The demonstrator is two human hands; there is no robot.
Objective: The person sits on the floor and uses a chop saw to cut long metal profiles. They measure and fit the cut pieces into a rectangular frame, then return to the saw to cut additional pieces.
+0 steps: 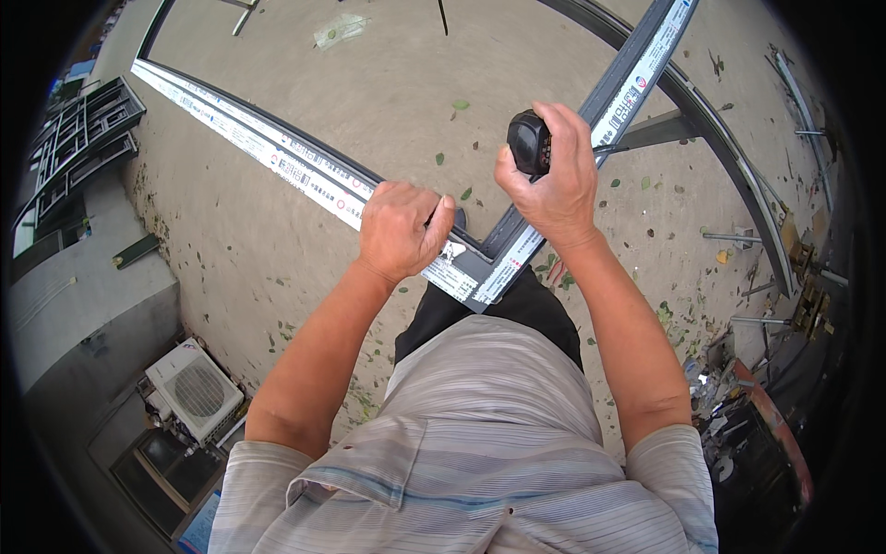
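Observation:
A dark metal window frame [305,175], partly covered with printed white film, stretches before me, and its near corner is close to my waist. My left hand [401,229] is closed round the frame's left bar, just left of that corner. In my right hand [565,180] is a black tape measure [529,143], gripped between thumb and fingers beside the frame's right bar [632,78]. Whether any tape is drawn out of it I cannot tell. The underside of the right hand's grip is hidden.
Dark metal supports [660,131] lie behind the frame's right bar. Several more frames [78,148] lean at the far left. An outdoor air conditioner unit [197,392] stands at lower left. Scrap and debris [729,420] lie at right. Leaves dot the concrete ground [277,277].

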